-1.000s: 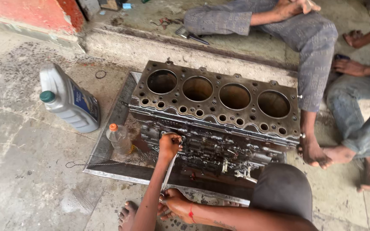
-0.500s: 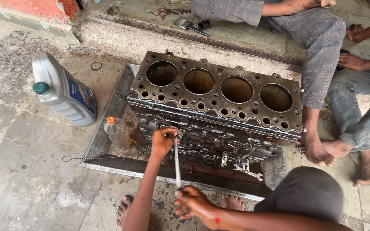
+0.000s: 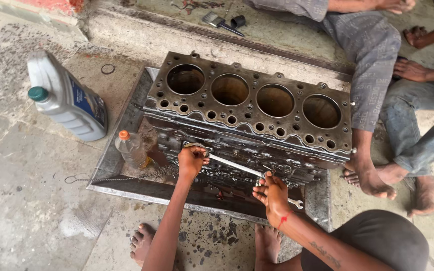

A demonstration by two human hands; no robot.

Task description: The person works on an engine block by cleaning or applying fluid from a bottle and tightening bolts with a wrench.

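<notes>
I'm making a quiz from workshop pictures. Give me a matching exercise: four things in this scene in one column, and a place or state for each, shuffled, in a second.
Things:
1. grey jug
2. small bottle
3. spanner
4. engine block

Places or states:
A. held by left hand and right hand
B. stands on the metal tray, four round bores facing up
C. orange cap, beside the block on the tray
D. green cap, on the concrete left of the tray

Pairs: 1-D, 2-C, 3-A, 4-B
</notes>
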